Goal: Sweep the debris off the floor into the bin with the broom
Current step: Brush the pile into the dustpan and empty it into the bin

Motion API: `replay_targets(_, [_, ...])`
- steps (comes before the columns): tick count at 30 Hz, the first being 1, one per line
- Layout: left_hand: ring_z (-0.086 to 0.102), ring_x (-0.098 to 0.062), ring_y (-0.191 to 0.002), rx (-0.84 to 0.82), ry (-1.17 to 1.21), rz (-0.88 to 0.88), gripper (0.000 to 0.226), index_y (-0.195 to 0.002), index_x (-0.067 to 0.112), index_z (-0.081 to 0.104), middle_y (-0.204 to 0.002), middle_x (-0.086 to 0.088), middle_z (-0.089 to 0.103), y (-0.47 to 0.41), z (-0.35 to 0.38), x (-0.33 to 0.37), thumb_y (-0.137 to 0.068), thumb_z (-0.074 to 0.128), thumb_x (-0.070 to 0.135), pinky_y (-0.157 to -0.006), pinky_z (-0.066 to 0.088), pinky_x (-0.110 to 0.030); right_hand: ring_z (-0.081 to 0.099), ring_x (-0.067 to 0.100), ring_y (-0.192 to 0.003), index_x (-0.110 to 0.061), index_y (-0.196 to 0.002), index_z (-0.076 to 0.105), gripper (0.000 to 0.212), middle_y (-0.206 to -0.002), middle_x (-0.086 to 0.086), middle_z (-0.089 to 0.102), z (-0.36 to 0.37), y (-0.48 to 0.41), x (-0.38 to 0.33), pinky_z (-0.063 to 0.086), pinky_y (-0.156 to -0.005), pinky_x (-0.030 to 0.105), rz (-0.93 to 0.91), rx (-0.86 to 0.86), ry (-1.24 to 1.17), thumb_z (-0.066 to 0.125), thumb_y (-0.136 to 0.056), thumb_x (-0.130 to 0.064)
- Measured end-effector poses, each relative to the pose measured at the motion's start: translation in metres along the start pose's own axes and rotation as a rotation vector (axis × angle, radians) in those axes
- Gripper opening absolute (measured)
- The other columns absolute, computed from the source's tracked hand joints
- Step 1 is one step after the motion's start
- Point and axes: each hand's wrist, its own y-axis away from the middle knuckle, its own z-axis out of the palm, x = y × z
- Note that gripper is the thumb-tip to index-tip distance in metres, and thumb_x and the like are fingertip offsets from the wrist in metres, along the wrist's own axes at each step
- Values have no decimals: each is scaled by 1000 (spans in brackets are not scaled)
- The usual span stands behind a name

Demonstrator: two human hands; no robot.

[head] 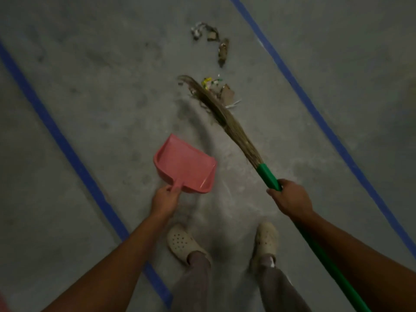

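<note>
Pink dustpan (184, 164) in left hand (165, 199), broom (225, 115) touching debris (226, 93), blue tape (67, 145)

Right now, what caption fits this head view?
Right hand holds broom beside floor debris; left hand holds pink dustpan.

Workshop or warehouse-like floor: bare grey concrete (101, 75), blue tape lines (67, 149).

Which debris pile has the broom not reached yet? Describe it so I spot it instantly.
Look between the two blue tape lines on the grey floor, beyond the tip of the broom. The far pile is a curved string of white and brown scraps. Unlike the near pile against the broom, it has no yellow or green bits.
</note>
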Motion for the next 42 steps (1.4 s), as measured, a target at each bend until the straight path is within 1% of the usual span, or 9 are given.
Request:
replay_targets(5, [48,-19,-41,-46,-31,49,45,-72,11,60,-51,-5,56,0,-50,40,-93,62,50,-39,32,-23,67,22,-66,-8,-110,61,33,-80,7,66,3,34,-34,61,-63,37,182,-33,-249,63,-94,-37])
replay_targets(12, [44,-16,-36,-97,-166,122,41,-81,8,60,-59,-11,56,-34,-113,100,-93,64,46,-38,33,-19,69,25,-67,-2,-105,58,30,-86,14,67,11,61,-93,58,-55,33,479,-33,-658,63,-94,-30])
replay_targets(18, [40,-17,-37,-170,-322,214,40,-79,9,55,-64,-13,54,-69,-173,151,-95,61,45,-37,28,-17,71,31,-67,-1,-104,60,24,-85,18,69,22,75,-143,62,-60,44,663,40,-942,61,-91,-21])
replay_targets(21, [39,-16,-41,-236,-394,265,38,-83,8,56,-66,-15,54,-88,-200,185,-96,61,43,-38,26,-16,71,31,-63,-2,-103,64,26,-82,16,70,30,86,-165,62,-62,49,766,92,-973,58,-88,-22])
replay_targets(25, [40,-18,-42,-258,-509,309,40,-88,4,59,-65,-13,55,-154,-218,229,-96,60,43,-38,27,-18,60,23,-50,4,-109,61,26,-82,15,65,45,70,-200,44,-40,27,928,54,-966,56,-95,-19])
replay_targets(31, [41,-19,-44,-325,-612,304,40,-88,4,61,-66,-14,56,-299,-231,266,-97,59,42,-43,29,-21,53,20,-46,8,-116,61,30,-69,11,56,98,-21,-295,36,-39,25,1114,-46,-966,58,-95,-15])
replay_targets(35, [42,-16,-41,-360,-682,287,44,-84,8,60,-64,-11,57,-378,-256,290,-94,60,52,-37,31,-19,59,22,-57,2,-111,63,29,-80,12,63,118,-84,-397,41,-46,23,1039,-59,-925,58,-93,-20])
replay_targets(39, [39,-11,-36,-447,-781,245,46,-89,7,59,-64,-11,53,-423,-276,328,-95,58,53,-34,29,-18,66,31,-90,-7,-118,63,33,-109,14,67,115,-109,-483,52,-71,30,1011,-38,-929,56,-91,-26])
replay_targets(42, [34,-11,-36,-489,-834,237,42,-96,4,58,-64,-11,49,-439,-281,360,-98,56,47,-34,25,-16,66,30,-90,-11,-118,61,32,-107,13,67,100,-105,-516,54,-73,32,1021,3,-928,55,-92,-28])
